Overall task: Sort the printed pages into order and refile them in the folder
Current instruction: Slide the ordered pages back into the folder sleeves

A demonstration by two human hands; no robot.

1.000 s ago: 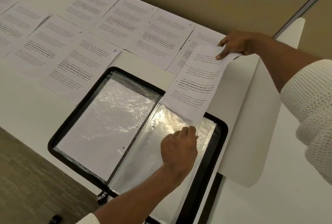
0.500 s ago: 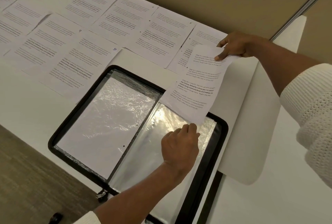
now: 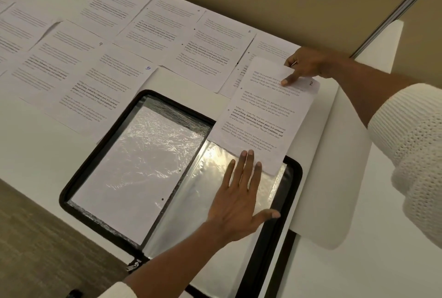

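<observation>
Head view, folder: I see the black zip folder (image 3: 64, 198) lying open on the white table (image 3: 35, 154), with its zip puller (image 3: 132, 266) at the near edge.
Head view, left pocket: the left-hand plastic sleeve (image 3: 134, 166) holds a blank-looking white sheet.
Head view, right pocket: the right-hand plastic sleeve (image 3: 191, 214) is shiny and lies flat.
Head view, left hand: my left hand (image 3: 239, 199) lies flat on the right-hand plastic sleeve, fingers straight and spread, the fingertips touching the lower edge of the page.
Head view, right hand: my right hand (image 3: 308, 65) pinches the top of the page marked 2 (image 3: 263, 115), thumb on its face, in a white knit sleeve (image 3: 416, 154).
Head view, page position: its lower end overlaps the top of the right-hand plastic sleeve. I cannot tell whether it is inside the pocket.
Head view, other sheets: printed pages (image 3: 102, 96) lie in rows beyond the folder. I can read 5, 9 and 10 on three of them.
</observation>
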